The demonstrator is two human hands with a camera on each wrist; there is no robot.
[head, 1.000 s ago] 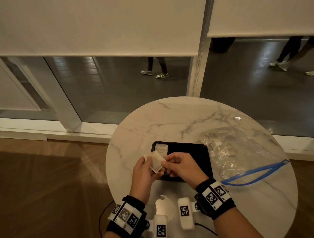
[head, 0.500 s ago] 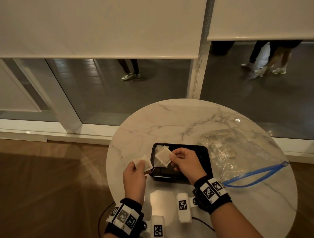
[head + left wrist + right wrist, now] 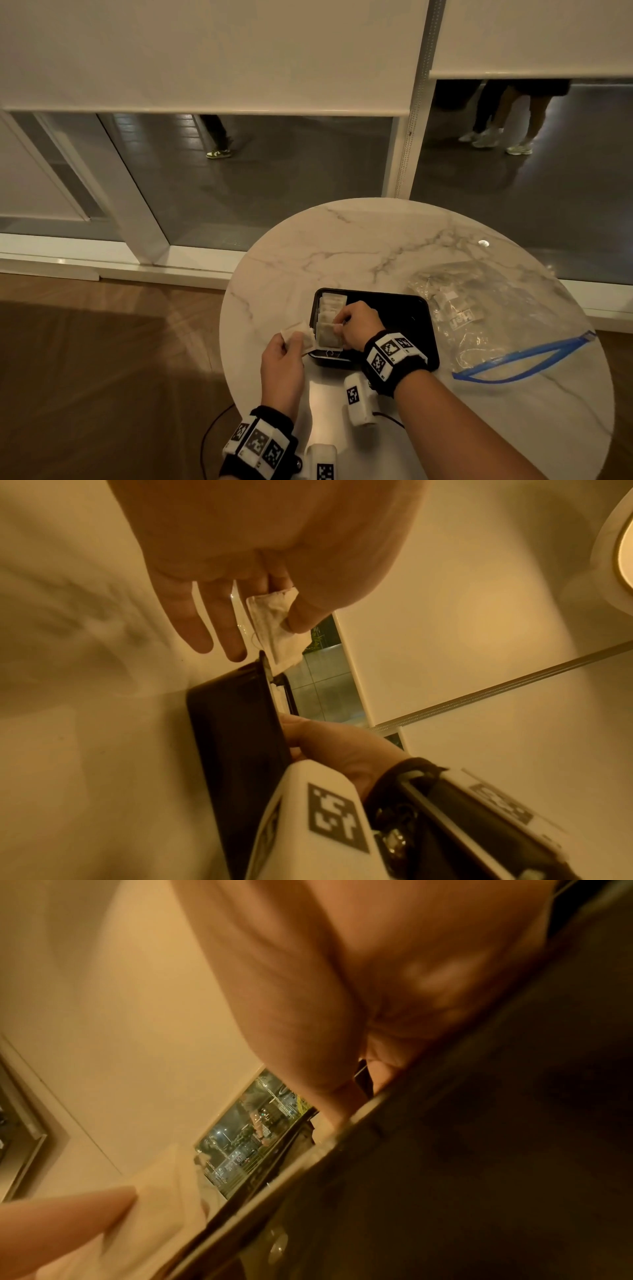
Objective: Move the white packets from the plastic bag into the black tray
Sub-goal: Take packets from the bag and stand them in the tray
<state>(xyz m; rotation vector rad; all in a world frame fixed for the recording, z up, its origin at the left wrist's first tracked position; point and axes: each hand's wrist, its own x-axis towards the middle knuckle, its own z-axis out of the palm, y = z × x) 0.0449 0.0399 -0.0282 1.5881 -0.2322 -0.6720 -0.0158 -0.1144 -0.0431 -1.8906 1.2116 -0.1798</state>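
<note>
Head view, rectangular black plastic tray [image 3: 404, 310]: filling; row of white paper packets [image 3: 329, 320] along its left side.
Right hand [image 3: 356, 325]: setting one in; grip unclear.
Left hand [image 3: 282, 359]: pinching another flat white packet [image 3: 298, 336].
Clear zip-top plastic bag [image 3: 496, 318]: holding more packets.

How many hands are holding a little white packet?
2. The left hand pinches a white packet beside the black tray; the right hand sets another packet in the tray, partly hidden.

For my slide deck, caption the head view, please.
Left hand pinches a white packet beside the black tray while right hand arranges packets inside.
</note>
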